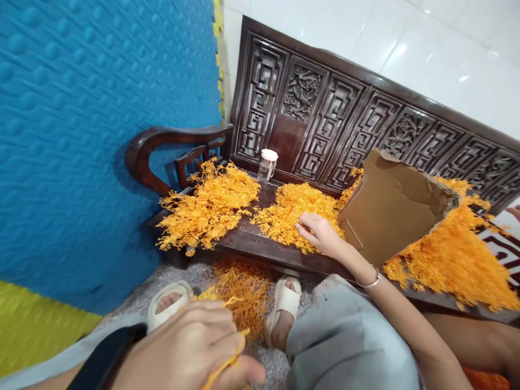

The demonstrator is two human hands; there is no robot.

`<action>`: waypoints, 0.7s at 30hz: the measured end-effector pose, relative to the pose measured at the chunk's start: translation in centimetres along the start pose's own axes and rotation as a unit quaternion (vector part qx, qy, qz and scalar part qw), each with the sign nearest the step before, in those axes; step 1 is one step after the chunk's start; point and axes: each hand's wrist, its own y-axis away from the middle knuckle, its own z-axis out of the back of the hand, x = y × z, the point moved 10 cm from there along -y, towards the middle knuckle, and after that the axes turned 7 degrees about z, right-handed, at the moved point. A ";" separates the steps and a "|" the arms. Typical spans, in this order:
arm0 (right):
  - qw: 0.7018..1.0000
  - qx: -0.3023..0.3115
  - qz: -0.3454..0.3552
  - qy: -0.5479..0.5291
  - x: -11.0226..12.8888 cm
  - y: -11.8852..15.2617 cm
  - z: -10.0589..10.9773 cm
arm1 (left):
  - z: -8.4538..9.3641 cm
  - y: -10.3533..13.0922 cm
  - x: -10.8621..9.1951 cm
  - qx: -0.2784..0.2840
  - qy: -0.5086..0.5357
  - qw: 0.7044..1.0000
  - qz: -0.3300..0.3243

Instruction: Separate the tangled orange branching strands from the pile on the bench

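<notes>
My left hand [195, 346], a black band on its wrist, is large at the bottom of the view. Its fingers are curled round a thin orange strand that runs out past the thumb. My right hand [319, 232], with a bangle at the wrist, is over the right edge of the middle pile of orange knotted pieces [292, 203]. Those fingers are pressed together, and anything between them is hidden. Another orange pile [215, 203] lies to the left on the dark wooden bench [260, 246]. Loose orange strands [239, 287] lie on the floor between my feet.
A brown cardboard piece [390, 203] stands tilted on the bench beside a large orange heap [463, 260]. A lidded clear jug [267, 164] is by the carved backrest [284, 132]. A curved armrest [140, 157] rises at left. Part of another person's hand [515, 212] shows at the right edge.
</notes>
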 end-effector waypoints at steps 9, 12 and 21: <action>0.987 0.064 -0.102 0.109 -5.4 0.8 -4.0 | -1.2 -3.0 3.3 0.146 0.106 0.982 0.053; 0.978 0.098 -0.128 0.131 -6.5 1.0 -5.1 | -1.9 -3.6 4.7 0.154 0.149 0.971 0.102; 0.959 0.139 -0.172 0.178 -8.1 -0.2 -7.1 | -4.5 -5.3 8.8 0.113 0.333 0.915 0.199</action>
